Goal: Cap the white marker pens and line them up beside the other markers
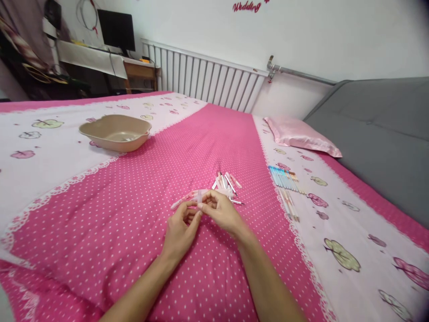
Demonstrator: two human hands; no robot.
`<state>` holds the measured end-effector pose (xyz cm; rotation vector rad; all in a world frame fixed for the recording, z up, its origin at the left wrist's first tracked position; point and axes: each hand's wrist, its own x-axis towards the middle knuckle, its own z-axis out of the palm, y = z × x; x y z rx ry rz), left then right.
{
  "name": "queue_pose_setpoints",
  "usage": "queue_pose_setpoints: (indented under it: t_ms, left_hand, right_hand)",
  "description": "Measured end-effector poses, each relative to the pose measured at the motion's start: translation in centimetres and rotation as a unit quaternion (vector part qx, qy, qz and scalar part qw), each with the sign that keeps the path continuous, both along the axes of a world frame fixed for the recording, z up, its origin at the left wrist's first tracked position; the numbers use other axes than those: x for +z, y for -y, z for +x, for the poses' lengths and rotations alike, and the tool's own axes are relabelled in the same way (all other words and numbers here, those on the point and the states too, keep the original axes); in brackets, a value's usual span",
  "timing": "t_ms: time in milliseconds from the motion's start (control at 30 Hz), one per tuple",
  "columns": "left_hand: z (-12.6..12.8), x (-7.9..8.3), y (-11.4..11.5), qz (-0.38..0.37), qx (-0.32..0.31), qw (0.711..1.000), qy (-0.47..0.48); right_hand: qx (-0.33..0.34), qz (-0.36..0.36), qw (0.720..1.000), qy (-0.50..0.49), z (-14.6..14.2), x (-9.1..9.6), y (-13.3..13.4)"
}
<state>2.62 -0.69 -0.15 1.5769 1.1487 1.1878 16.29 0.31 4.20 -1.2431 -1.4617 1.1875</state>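
My left hand (pixel 179 230) and my right hand (pixel 221 212) meet over the middle of the bed, thumbs and fingertips pinched together. A small pale, see-through strip (pixel 200 195) shows at the fingertips; its kind is unclear, and the fingers partly cover it. Just behind the hands lies a pink and clear bundle (pixel 182 201), perhaps pens in a wrapper. Beyond it, loose white and pink pens (pixel 229 181) are heaped on the dotted bedspread. To the right, blue and orange pens (pixel 284 178) lie in a row, with several pale pens (pixel 290 205) below them.
A beige plastic basin (pixel 117 143) stands on the bed at the left. A pink pillow (pixel 301 136) rests at the right by the grey padded headboard (pixel 375 129). Behind the bed are a white radiator (pixel 208 76) and a desk with a black monitor (pixel 116 30).
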Motion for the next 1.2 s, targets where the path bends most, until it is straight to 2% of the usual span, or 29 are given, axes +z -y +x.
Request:
queue_pose_setpoints:
  t_ms: [100, 167, 233, 300, 367, 533, 767, 833, 900, 1000, 1067, 1133, 1200]
  left_hand:
    - [0.0, 0.0, 0.1, -0.002, -0.004, 1.000, -0.006]
    - [0.0, -0.1, 0.2, 0.004, -0.007, 1.000, -0.013]
    - [-0.1, -0.1, 0.3, 0.008, -0.007, 1.000, -0.021]
    - [-0.1, -0.1, 0.4, 0.008, -0.008, 0.999, -0.031]
    - [-0.1, 0.0, 0.5, 0.009, -0.007, 0.999, -0.033]
    - [-0.1, 0.1, 0.5, 0.013, -0.003, 0.999, -0.032]
    - [-0.1, 0.4, 0.8, 0.011, -0.002, 0.999, -0.041]
    - [-0.1, 0.5, 0.8, 0.009, -0.002, 0.999, -0.039]
    - [-0.1, 0.5, 0.9, 0.007, -0.003, 0.999, -0.041]
    - [0.0, 0.4, 0.9, 0.009, -0.002, 0.999, -0.051]
    - [0.0, 0.4, 0.9, 0.017, 0.001, 0.998, -0.060]
    - [0.0, 0.3, 0.9, 0.030, 0.003, 0.997, -0.074]
    - [0.0, 0.3, 1.0, 0.052, 0.003, 0.994, -0.093]
  right_hand:
    - [0.001, -0.008, 0.998, 0.057, 1.7, 1.1, 0.3]
    - [-0.073, 0.004, 0.987, 0.141, 3.5, 1.4, 0.2]
    - [-0.176, 0.025, 0.949, 0.261, 5.3, 1.0, -0.1]
    - [-0.230, 0.027, 0.904, 0.359, 6.6, 0.3, -0.4]
    - [-0.234, 0.018, 0.880, 0.414, 7.1, -0.5, -0.6]
    - [-0.213, 0.004, 0.845, 0.491, 6.2, -1.6, -0.8]
    - [-0.195, -0.017, 0.840, 0.507, 5.6, -1.6, -1.0]
    - [-0.203, 0.001, 0.846, 0.493, 5.7, -1.0, -0.7]
    - [-0.223, 0.044, 0.869, 0.439, 5.9, -0.1, -0.3]
    - [-0.244, 0.124, 0.926, 0.260, 5.9, 1.4, 0.4]
    - [-0.245, 0.159, 0.949, 0.122, 5.6, 2.2, 0.8]
    - [-0.247, 0.187, 0.950, 0.022, 5.0, 2.9, 1.2]
    - [-0.251, 0.216, 0.943, -0.027, 4.3, 3.3, 1.5]
